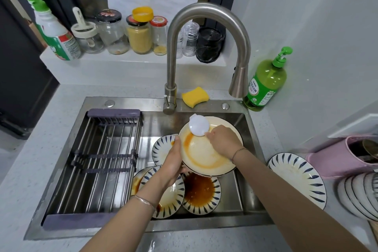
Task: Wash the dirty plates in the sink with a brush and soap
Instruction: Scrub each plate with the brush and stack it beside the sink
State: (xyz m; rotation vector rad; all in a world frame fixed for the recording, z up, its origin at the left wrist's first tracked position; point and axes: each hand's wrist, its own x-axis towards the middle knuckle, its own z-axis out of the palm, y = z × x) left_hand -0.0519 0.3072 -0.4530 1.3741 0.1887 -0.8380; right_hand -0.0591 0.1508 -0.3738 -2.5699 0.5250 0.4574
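Over the steel sink I hold a cream plate smeared with orange sauce, tilted toward me. My left hand grips its left rim, thumb on top. My right hand grips a round white brush and presses it against the plate's upper left part. Below lie several dirty blue-patterned plates: one at the back left, one under my left wrist and one full of dark sauce. A green soap bottle stands right of the faucet.
A dish rack spans the sink's left half. The faucet arches above the plate, with a yellow sponge behind. A patterned plate, stacked bowls and a pink holder sit on the right counter. Jars line the back ledge.
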